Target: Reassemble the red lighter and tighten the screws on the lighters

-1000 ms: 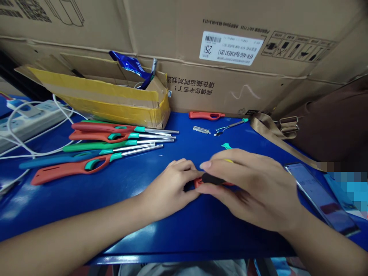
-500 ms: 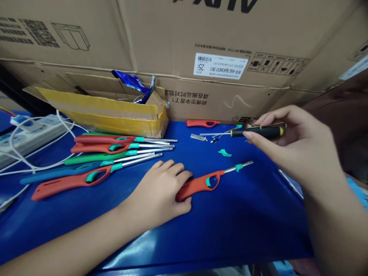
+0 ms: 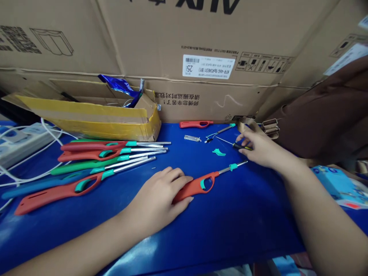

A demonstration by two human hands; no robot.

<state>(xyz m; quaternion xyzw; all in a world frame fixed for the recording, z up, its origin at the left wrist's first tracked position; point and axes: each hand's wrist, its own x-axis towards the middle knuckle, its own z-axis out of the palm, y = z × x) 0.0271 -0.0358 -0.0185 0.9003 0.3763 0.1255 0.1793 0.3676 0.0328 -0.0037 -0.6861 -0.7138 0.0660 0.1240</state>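
My left hand grips the handle of a red utility lighter lying on the blue table. The lighter has a teal trigger, and a teal collar sits partway along its bare metal rod. Farther back, my right hand holds a black and yellow screwdriver low over the table, its thin shaft pointing left. Near the shaft's tip lie a small wired igniter part, a clear fuel tank and a loose teal trigger piece. Behind them is a red lighter casing.
Several red, green and blue lighters lie bunched at the left. A yellow-taped open box stands behind them, beside a white power strip with tangled cables. Large cardboard walls the back. Brown fabric lies at the right.
My right hand has gone down toward the table with the screwdriver, which was held up higher before. My left hand stays on the lighter. The view has shifted slightly to the right.
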